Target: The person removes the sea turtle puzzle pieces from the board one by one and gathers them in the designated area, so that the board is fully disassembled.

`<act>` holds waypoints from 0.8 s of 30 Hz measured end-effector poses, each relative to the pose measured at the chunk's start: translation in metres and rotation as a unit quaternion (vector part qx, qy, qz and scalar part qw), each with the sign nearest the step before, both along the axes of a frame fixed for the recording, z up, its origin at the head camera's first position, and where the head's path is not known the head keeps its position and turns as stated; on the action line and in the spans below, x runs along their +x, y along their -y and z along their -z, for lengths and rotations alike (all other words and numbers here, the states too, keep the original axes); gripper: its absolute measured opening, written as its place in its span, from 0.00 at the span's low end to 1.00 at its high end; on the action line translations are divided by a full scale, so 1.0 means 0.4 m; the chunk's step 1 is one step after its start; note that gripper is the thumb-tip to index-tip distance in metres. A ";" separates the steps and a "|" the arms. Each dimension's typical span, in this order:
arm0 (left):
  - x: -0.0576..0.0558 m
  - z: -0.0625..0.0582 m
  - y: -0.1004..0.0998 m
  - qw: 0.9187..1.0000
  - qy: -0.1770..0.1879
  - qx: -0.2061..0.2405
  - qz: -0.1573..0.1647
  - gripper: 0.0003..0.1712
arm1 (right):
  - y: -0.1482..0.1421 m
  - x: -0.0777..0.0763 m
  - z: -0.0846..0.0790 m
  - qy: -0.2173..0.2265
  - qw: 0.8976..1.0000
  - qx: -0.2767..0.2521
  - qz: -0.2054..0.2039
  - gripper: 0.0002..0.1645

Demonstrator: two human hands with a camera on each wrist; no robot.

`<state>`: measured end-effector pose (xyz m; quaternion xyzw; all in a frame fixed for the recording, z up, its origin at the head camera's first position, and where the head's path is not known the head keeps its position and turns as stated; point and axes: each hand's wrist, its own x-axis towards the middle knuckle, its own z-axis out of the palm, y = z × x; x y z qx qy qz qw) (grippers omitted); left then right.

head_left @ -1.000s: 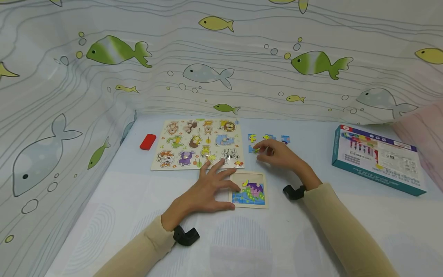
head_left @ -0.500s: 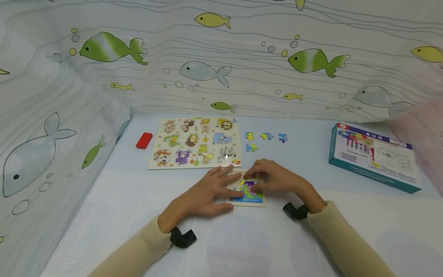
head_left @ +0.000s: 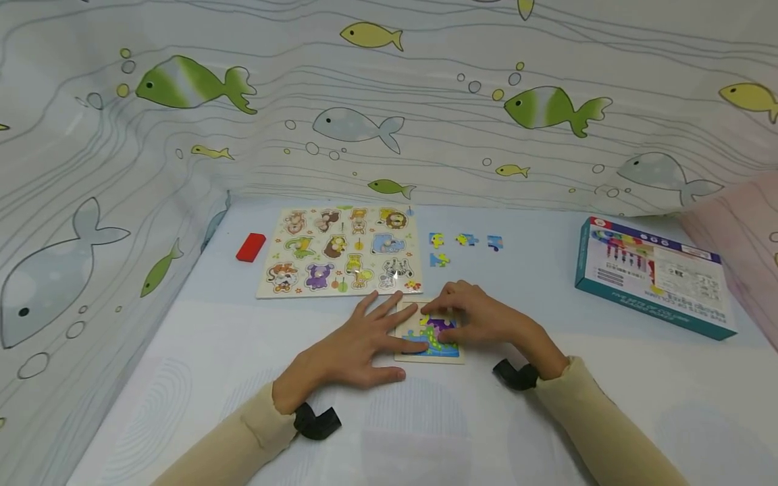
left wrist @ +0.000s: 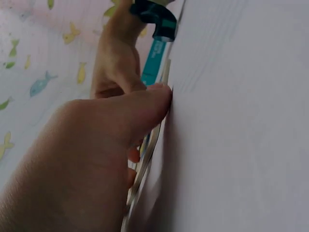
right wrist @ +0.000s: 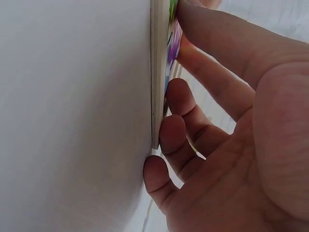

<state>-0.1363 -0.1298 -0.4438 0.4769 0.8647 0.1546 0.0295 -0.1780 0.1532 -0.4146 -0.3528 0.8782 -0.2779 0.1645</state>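
Observation:
A small wooden jigsaw tray (head_left: 430, 360) lies flat, with dinosaur pieces in its lower and right parts. My left hand (head_left: 358, 341) is spread over its left side, fingers straight and resting on it. In the left wrist view my left thumb (left wrist: 145, 111) lies along the tray's near edge. My right hand (head_left: 480, 314) bends over the tray's upper right, thumb and index finger pinching at a purple puzzle piece (head_left: 446, 325). In the right wrist view the right hand's other fingers (right wrist: 173, 133) curl against the tray's edge (right wrist: 157, 96).
An animal peg puzzle board (head_left: 322, 290) lies beyond the tray, with a red block (head_left: 251, 247) to its left. Several loose jigsaw pieces (head_left: 467, 239) lie right of the board. A teal-edged box (head_left: 656, 277) stands at the right. A fish-patterned curtain (head_left: 358, 88) hangs behind.
My right hand has moved from beside the loose pieces down onto the jigsaw tray. My left hand stays spread at the tray's left side. The camera view has shifted slightly.

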 end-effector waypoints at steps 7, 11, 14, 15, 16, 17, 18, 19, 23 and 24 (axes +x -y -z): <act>0.000 0.001 0.001 1.000 0.010 0.022 0.002 0.25 | 0.004 0.001 0.005 0.004 1.000 -0.001 0.008 0.25; -0.001 -0.001 -0.001 1.000 0.009 0.021 0.002 0.28 | 0.008 0.003 0.005 0.013 1.000 -0.002 0.014 0.25; -0.001 -0.002 0.000 1.000 0.009 0.017 0.001 0.30 | 0.010 0.004 0.005 0.017 1.000 -0.005 0.015 0.25; -0.001 -0.002 0.000 1.000 0.009 0.017 0.001 0.31 | 0.010 0.005 0.004 0.017 1.000 -0.007 0.016 0.24; -0.001 -0.002 0.000 1.000 0.009 0.016 0.001 0.31 | 0.010 0.006 0.004 0.017 1.000 -0.009 0.015 0.24; -0.001 -0.003 0.000 1.000 0.010 0.016 0.001 0.31 | 0.010 0.006 0.004 0.017 1.000 -0.011 0.016 0.24; 0.000 -0.003 -0.001 1.000 0.011 0.016 0.001 0.32 | 0.010 0.007 0.004 0.018 1.000 -0.013 0.016 0.24; 0.000 -0.004 -0.001 1.000 0.011 0.016 0.001 0.32 | 0.010 0.007 0.004 0.019 1.000 -0.015 0.017 0.24; 0.000 -0.006 -0.002 1.000 0.012 0.019 0.000 0.32 | 0.010 0.009 0.005 0.025 0.999 -0.023 0.019 0.23; 0.000 -0.006 -0.002 1.000 0.012 0.019 0.000 0.32 | 0.009 0.008 0.007 0.025 0.999 -0.025 0.019 0.23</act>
